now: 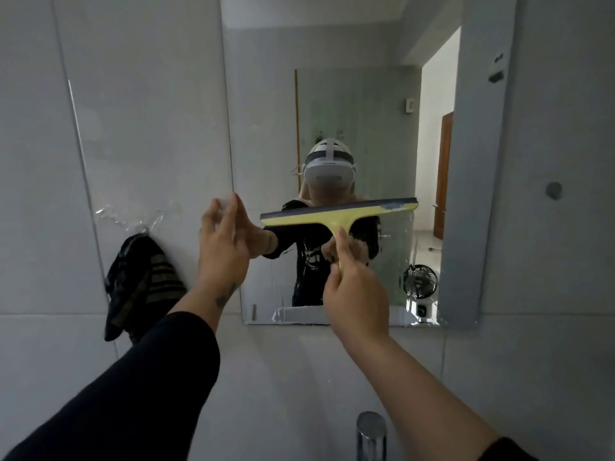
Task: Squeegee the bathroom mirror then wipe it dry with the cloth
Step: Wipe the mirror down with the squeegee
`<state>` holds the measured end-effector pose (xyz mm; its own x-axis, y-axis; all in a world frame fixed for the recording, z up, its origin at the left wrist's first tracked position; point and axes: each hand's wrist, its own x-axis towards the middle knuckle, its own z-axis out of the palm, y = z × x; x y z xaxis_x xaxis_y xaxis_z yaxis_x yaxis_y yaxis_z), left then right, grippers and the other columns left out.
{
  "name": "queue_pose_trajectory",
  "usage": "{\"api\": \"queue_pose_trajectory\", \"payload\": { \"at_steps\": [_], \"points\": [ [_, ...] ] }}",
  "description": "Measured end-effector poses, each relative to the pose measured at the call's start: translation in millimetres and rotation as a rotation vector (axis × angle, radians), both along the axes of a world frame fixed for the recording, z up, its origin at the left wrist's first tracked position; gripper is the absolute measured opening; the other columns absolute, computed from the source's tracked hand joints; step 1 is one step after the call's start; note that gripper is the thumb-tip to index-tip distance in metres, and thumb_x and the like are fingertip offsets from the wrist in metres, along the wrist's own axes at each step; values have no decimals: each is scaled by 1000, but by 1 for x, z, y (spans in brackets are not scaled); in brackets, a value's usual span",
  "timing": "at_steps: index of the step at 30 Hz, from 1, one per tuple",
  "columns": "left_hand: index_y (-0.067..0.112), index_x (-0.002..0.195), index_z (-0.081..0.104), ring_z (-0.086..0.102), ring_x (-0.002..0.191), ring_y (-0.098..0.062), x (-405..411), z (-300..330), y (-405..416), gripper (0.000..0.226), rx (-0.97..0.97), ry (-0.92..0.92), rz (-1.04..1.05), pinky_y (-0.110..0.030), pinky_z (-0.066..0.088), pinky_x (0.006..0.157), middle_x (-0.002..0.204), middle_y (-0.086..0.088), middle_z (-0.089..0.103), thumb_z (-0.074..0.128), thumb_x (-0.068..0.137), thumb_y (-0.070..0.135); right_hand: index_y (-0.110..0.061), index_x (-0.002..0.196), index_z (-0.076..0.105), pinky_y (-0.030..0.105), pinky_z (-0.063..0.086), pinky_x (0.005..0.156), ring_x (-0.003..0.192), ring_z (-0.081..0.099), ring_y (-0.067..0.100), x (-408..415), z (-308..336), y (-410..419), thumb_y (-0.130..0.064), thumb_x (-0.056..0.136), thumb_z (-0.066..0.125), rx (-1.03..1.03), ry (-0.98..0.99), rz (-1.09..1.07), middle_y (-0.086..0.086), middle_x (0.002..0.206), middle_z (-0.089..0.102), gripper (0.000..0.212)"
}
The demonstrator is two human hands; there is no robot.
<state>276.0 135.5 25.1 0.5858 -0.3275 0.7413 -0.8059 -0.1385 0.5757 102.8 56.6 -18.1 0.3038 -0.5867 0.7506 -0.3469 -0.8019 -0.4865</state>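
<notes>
A: What stood nearest when you looked in?

B: The round chrome tap top, down at six o'clock, with the pale tiled wall rising behind it.

A: And the hands?

B: Above that, both arms reached toward the glass. The right hand had its fingers curled tight around the yellow handle of the yellow plastic squeegee with a dark rubber blade. The blade lay almost level, tipped up a little toward three o'clock, against the rectangular frameless wall mirror, just below its middle.

A: The left one?

B: The left hand, coming out of a black sleeve, was spread flat with the fingers straight and gripping nothing, at nine o'clock from the blade, over the mirror's left edge. Whether the palm touched the glass, I could not tell.

A: Where was the cloth?

B: The dark cloth with olive stripes hung on the wall at eight o'clock from the mirror, well apart from both hands, under a clear plastic stick-on hook.

A: Anything in the reflection?

B: A person wearing a white headset, and a small black fan at five o'clock.
</notes>
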Motion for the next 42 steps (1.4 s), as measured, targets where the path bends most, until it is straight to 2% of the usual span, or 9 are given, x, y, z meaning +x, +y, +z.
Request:
{"api": "queue_pose_trajectory", "payload": {
  "at_steps": [2, 6, 10, 14, 25, 30, 32, 37, 42],
  "points": [
    [35, 148, 20, 11, 144, -19, 0, 0, 1, 52, -15, 24, -49, -28, 15, 114, 158, -2, 6, 37, 100, 26, -38, 150, 10, 33, 45, 56, 72, 54, 21, 5, -6, 4, -18, 97, 37, -48, 114, 13, 4, 93, 60, 62],
    [38, 149, 10, 3, 146, -18, -2, -1, 2, 70, 62, 18, -22, -35, 16, 114, 159, 2, -4, 51, 93, 42, -38, 149, 13, 26, 18, 42, 63, 42, 20, 1, -17, 10, -20, 94, 48, -155, 289, 7, 4, 91, 59, 68],
    [42, 147, -4, -3, 146, -17, -2, -5, -2, 104, 123, 18, 14, -37, 19, 113, 158, 7, -13, 73, 78, 39, -36, 141, 42, 19, 4, 39, 40, 26, 16, -9, -30, -4, -10, 71, 69, -334, 391, -111, -2, 61, 47, 79],
    [42, 147, -9, -7, 145, -16, -2, -7, -8, 118, 128, 10, 43, -32, 15, 111, 158, 6, -18, 81, 71, 37, -39, 133, 51, 16, 0, 42, 38, 19, 15, -33, -30, -20, -5, 60, 74, -401, 473, -188, -2, 58, 46, 84],
    [39, 147, -12, -8, 146, -19, -2, -8, -12, 118, 132, 3, 68, -37, 18, 113, 158, 4, -19, 80, 72, 33, -39, 131, 53, 12, 12, 41, 37, 23, 15, -88, -29, -51, 4, 62, 73, -378, 545, -262, 3, 64, 50, 83],
    [29, 149, -13, -12, 146, -26, -17, -19, -16, 108, 155, -26, 161, -50, 11, 116, 157, -5, -21, 68, 79, 46, -43, 135, 47, 19, 24, 40, 42, 31, 19, -92, -24, -53, 2, 71, 65, -339, 600, -270, 2, 68, 50, 81],
    [27, 149, -11, -14, 145, -27, -31, -27, -22, 104, 161, -119, 169, -54, 7, 115, 158, -8, -19, 64, 81, 49, -46, 137, 43, 20, 23, 41, 45, 34, 20, -96, -20, -52, 1, 75, 59, -323, 619, -278, 3, 73, 54, 80],
    [33, 150, -6, -15, 145, -30, -61, -44, -47, 99, 279, -277, 112, -58, 6, 114, 157, -9, -20, 62, 81, 53, -54, 143, 15, 21, 15, 41, 53, 35, 18, -113, -18, -57, -7, 86, 49, -303, 623, -349, -1, 97, 58, 80],
    [38, 148, -7, -21, 144, -30, -62, -50, -59, 104, 271, -251, 131, -62, 5, 113, 157, -7, -23, 68, 78, 52, -55, 142, 15, 21, 17, 41, 55, 37, 17, -136, -24, -70, -9, 88, 50, -232, 636, -371, -2, 89, 56, 79]
  ]
}}
